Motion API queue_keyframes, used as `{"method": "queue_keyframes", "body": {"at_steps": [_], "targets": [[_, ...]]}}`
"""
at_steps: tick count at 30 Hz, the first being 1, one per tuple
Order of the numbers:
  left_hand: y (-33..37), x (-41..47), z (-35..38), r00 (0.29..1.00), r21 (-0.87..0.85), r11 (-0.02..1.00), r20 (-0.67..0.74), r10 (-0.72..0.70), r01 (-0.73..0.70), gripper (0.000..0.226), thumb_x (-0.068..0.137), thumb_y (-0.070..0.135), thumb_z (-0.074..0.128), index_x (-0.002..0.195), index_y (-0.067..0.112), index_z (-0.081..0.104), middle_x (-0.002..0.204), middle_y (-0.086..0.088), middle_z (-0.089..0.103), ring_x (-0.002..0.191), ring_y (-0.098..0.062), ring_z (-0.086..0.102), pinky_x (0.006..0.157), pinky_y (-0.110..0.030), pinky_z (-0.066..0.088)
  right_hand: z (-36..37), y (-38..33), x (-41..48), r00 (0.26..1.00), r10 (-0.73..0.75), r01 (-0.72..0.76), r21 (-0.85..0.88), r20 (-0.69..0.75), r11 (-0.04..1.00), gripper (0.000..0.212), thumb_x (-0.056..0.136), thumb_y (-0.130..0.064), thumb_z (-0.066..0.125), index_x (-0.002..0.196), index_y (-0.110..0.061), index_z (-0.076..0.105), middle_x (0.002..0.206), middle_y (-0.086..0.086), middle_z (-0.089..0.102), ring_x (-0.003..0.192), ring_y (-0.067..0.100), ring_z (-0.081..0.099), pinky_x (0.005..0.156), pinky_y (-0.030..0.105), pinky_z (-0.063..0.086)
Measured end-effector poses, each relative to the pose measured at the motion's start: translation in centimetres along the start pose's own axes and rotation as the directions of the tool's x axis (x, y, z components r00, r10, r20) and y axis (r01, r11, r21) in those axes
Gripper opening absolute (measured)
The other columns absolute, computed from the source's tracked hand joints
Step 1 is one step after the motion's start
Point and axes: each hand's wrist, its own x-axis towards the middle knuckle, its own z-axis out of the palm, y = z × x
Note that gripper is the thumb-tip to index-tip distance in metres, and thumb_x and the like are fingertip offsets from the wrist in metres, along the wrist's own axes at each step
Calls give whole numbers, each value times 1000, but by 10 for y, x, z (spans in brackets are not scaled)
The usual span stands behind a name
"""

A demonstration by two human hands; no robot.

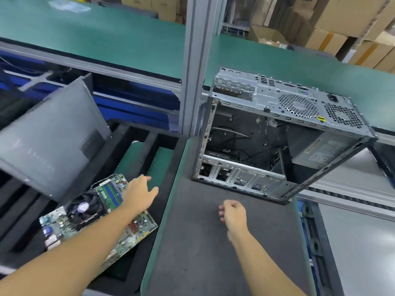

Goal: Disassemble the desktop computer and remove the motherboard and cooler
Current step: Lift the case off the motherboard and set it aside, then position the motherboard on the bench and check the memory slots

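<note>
The green-topped bench (106,35) fills the far side of your view, with 1 grey aluminium post (192,71) rising through its middle and cardboard boxes (342,18) stacked behind it. In front of you lies a dark mat (203,242). The computer case (277,99) sits at the mat's far right corner, open side up. Its vented back panel faces you, and inside are loose cables and the power supply (316,152) against the right wall.

To your left a black foam tray (21,231) with long slots sits beside the mat. A grey side panel (49,135), blurred, stands tilted over the tray, and its lower corner comes down just beside the cooler (85,207).

The motherboard (141,225) is out of the case and lies in the foam tray at your lower left. The black fan cooler sits on it, and green memory sticks run next to the cooler.

Your 2 hands hold nothing. Your left hand (140,194) has its fingers spread and relaxed over the far corner of the motherboard; I cannot tell whether it touches the board. Your right hand (233,212) hangs over the mat near the case with its fingers loosely curled.
</note>
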Motion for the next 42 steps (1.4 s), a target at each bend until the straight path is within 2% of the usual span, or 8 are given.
{"method": "queue_keyframes", "body": {"at_steps": [5,8,11,14,17,29,37,42], "targets": [[-81,-10,-40,990,53,998,-130,46,-39,30,92,20,61,120,12,64,121,-10,60,117,-33,54,96,-44,44,88,-3,-35,928,-4,115,-277,372,954,14,98,-16,51,98,-10,64,83,3,68,64,13,56,55,23,46],[-106,-20,-55,920,158,961,-289,265,-227,20,84,11,66,99,23,68,111,3,59,103,-27,55,83,-45,45,130,0,-51,905,29,92,-261,425,961,11,99,-15,52,95,-11,61,83,6,65,61,15,53,52,23,43],[-128,-27,-71,892,195,955,-353,282,-224,28,78,22,71,105,25,67,115,6,56,106,-25,55,83,-46,45,162,5,-66,895,74,52,-266,440,962,9,97,-14,54,97,-9,61,81,7,62,57,15,50,48,23,40],[-162,-27,-83,980,314,945,-143,139,-88,85,68,68,70,137,23,51,136,2,48,123,-24,48,97,-48,42,186,14,-82,885,117,12,-274,452,962,9,96,-12,55,95,-8,62,76,6,61,54,15,48,44,23,37],[-186,-25,-85,995,425,899,51,91,-104,116,62,84,62,152,21,26,143,-1,44,127,-24,45,101,-43,40,200,19,-96,892,90,81,-353,442,932,14,97,-19,56,89,-11,65,76,4,62,60,18,47,50,27,36],[-173,-13,-96,955,255,923,149,257,-289,95,64,49,82,143,26,34,125,1,41,107,-20,33,97,-38,42,183,4,-129,937,-55,187,-363,346,913,17,99,-14,48,90,-11,63,85,4,65,65,15,52,58,25,41],[-80,-22,-102,736,241,698,305,605,-674,89,63,42,83,138,28,37,127,7,39,115,-16,31,98,-36,45,151,-12,-135,880,-264,406,-337,394,850,13,96,-17,49,100,-25,58,100,2,67,69,12,56,56,19,44],[-15,-33,-61,642,165,633,370,671,-756,90,64,39,82,139,29,35,123,10,35,115,-14,29,94,-35,47,94,-14,-125,889,-361,451,-393,282,801,14,95,-25,50,93,-37,55,88,-12,63,60,-2,53,49,10,40]]}}
